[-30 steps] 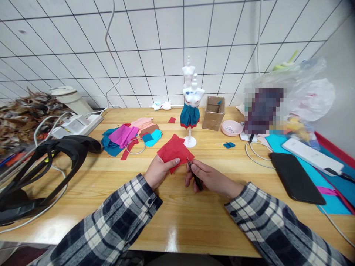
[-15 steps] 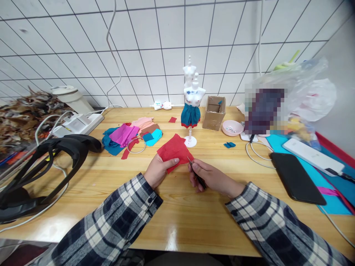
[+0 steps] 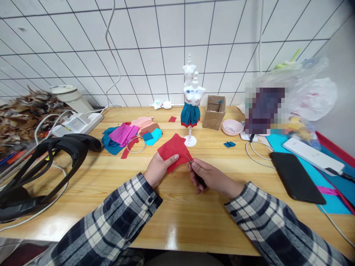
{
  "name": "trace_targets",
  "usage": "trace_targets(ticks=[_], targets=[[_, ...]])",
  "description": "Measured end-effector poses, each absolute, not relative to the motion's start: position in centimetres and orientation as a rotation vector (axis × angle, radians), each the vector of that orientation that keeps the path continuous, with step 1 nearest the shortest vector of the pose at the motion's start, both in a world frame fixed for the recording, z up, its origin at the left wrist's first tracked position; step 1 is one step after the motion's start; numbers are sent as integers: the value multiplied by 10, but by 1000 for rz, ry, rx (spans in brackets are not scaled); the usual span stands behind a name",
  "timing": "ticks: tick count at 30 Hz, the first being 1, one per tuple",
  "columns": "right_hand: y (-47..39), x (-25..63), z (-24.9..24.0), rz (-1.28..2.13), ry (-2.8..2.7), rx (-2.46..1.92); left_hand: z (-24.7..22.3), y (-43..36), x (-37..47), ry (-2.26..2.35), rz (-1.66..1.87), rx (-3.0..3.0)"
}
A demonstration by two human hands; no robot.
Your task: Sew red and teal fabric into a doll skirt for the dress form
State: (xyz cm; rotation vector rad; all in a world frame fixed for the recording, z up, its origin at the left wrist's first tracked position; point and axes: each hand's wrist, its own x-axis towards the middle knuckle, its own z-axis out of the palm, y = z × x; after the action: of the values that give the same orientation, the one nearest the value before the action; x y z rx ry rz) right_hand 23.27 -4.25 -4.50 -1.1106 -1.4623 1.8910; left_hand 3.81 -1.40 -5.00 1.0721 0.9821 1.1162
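My left hand (image 3: 157, 169) pinches a piece of red fabric (image 3: 175, 149) between thumb and fingers, holding it above the table in front of the small dress form. In my right hand (image 3: 206, 175) are small scissors (image 3: 200, 180) with dark handles; their thin metal tips touch the fabric's lower right edge. Part of the scissors is hidden by my fingers. Behind the fabric, the white dress form (image 3: 195, 92) stands upright, wearing a teal skirt (image 3: 190, 114) with a red hem.
Colourful cloth scraps (image 3: 124, 135) and a ring (image 3: 144, 145) lie left of centre. A cardboard box (image 3: 213, 117), pink bowl (image 3: 232, 127) and black phone (image 3: 296, 177) are on the right. A black headset (image 3: 69, 159) and power strip (image 3: 91, 123) sit at the left.
The scissor tips and the fabric's right corner have shifted slightly. Both hands keep nearly the same places and grips.
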Motion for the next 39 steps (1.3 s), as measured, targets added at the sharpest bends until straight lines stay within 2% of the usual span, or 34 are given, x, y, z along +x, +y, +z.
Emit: trace_targets(ticks=[18,39], targets=[[-45,231,-46,1979,-1348,-1002,-55,-12,38,1035,1253,1085],[-45,231,-44,1954,-1358,-1040,-59,-11,35,991,1222,1058]])
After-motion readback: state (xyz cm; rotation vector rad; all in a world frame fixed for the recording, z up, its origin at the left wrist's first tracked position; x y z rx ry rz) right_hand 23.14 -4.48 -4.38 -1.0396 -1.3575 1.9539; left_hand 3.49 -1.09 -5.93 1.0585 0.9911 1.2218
